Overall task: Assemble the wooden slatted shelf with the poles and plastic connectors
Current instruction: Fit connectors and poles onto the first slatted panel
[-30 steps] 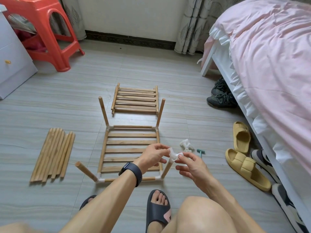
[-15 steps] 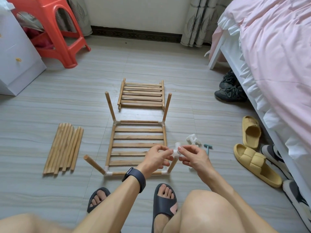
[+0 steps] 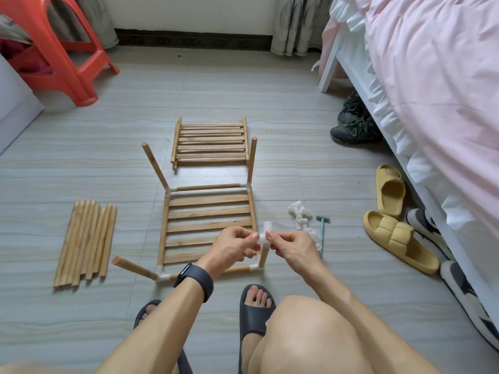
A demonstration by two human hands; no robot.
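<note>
A slatted wooden shelf panel [image 3: 208, 211] lies flat on the floor, with white plastic connectors at its corners and an upright pole in each. On top of the near right pole [image 3: 264, 255] sits a white plastic connector [image 3: 265, 232]. My left hand [image 3: 234, 245] pinches it from the left and my right hand [image 3: 290, 247] pinches it from the right. A second slatted panel [image 3: 212, 141] lies farther back. Loose poles [image 3: 86, 242] lie in a row at the left. Spare white connectors [image 3: 298, 213] lie to the right of the panel.
A small green-handled mallet [image 3: 322, 230] lies beside the spare connectors. Yellow slippers [image 3: 397, 238] and dark shoes [image 3: 353, 122] sit along the bed [image 3: 432, 90] at the right. A red plastic stool [image 3: 56, 55] and a white cabinet [image 3: 13, 103] stand at the back left. My sandalled feet [image 3: 256, 306] are just before the panel.
The white connector, held above the near right pole a second ago, now sits on its top end with both hands pinching it. The camera has drifted, shifting the scene.
</note>
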